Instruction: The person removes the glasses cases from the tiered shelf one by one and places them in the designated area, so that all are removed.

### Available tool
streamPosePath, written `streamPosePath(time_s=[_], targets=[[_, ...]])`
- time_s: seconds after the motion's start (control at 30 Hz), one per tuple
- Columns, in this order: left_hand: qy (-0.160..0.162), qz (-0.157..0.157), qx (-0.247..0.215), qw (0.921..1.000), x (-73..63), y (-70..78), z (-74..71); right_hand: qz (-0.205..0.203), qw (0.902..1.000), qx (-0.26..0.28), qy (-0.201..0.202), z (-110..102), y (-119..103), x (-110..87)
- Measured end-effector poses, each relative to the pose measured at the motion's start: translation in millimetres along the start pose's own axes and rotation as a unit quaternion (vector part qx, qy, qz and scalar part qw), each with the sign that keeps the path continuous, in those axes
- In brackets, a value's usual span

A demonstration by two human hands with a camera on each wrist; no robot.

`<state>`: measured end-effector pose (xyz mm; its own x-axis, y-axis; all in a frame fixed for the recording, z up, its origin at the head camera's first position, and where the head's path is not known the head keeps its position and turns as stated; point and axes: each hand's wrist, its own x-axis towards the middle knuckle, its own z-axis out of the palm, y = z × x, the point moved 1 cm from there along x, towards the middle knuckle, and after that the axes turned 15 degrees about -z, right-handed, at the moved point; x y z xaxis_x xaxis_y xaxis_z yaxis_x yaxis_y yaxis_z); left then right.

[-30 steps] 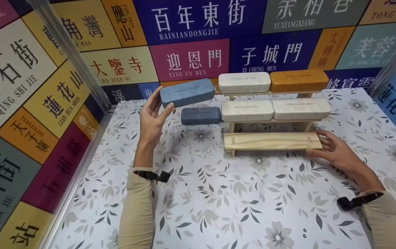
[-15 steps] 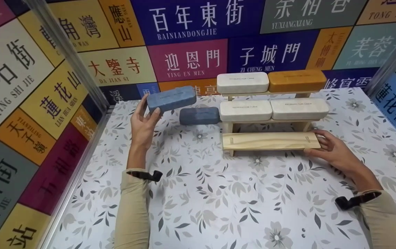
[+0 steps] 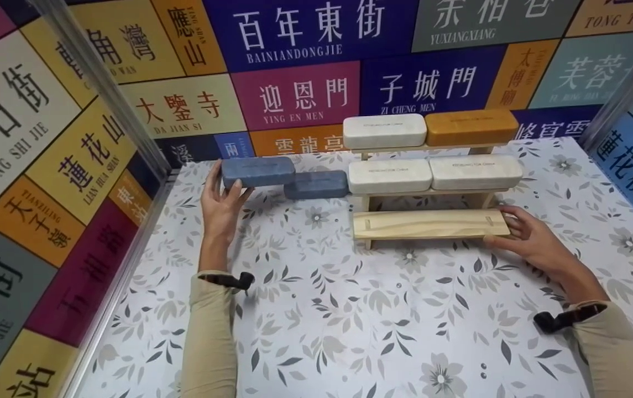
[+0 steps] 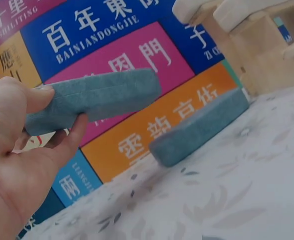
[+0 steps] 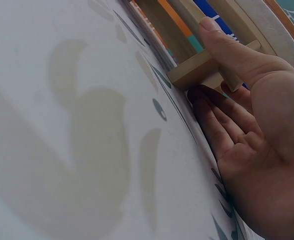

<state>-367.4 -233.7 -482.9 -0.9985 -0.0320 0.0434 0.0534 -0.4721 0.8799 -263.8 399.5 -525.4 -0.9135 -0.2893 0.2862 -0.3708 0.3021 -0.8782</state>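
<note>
My left hand [image 3: 221,218] grips a blue glasses case [image 3: 258,170] by its left end, thumb in front. In the left wrist view the held case [image 4: 109,95], with a seam along its side, hangs in the air above the tabletop. Right of it, a second blue glasses case [image 3: 319,185] lies on the table beside a stepped wooden stand [image 3: 424,225]. My right hand [image 3: 537,243] holds the right end of the stand's bare lowest step; the right wrist view shows the thumb [image 5: 221,42] over the wood and the other fingers partly beneath.
White glasses cases [image 3: 391,176] line the stand's middle step. Its top step bears a white case [image 3: 383,131] and an orange case [image 3: 472,127]. Behind the floral-patterned table [image 3: 349,320] rises a wall of street-name signs [image 3: 297,94], with another on the left.
My left hand has moved left and lower with the blue glasses case, which now lies more level. The right hand keeps its hold on the stand.
</note>
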Motion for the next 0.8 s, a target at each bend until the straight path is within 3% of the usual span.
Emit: streamPosePath(time_s=[0.27,0.5,0.8], targets=[[0.037,-0.003,0.035,0.9987,2.2,-9.7,-19.1,-0.005,1.0000,0.005,-0.001,0.2,-0.5,-0.4],[0.037,-0.040,-0.032,0.9980,1.7,-17.2,-25.7,-0.014,0.9998,0.014,0.003,0.8,-0.9,-1.3],[0.053,-0.068,-0.012,0.9962,3.5,-22.2,-33.1,-0.007,1.0000,-0.005,0.001,0.3,-0.8,-1.1]])
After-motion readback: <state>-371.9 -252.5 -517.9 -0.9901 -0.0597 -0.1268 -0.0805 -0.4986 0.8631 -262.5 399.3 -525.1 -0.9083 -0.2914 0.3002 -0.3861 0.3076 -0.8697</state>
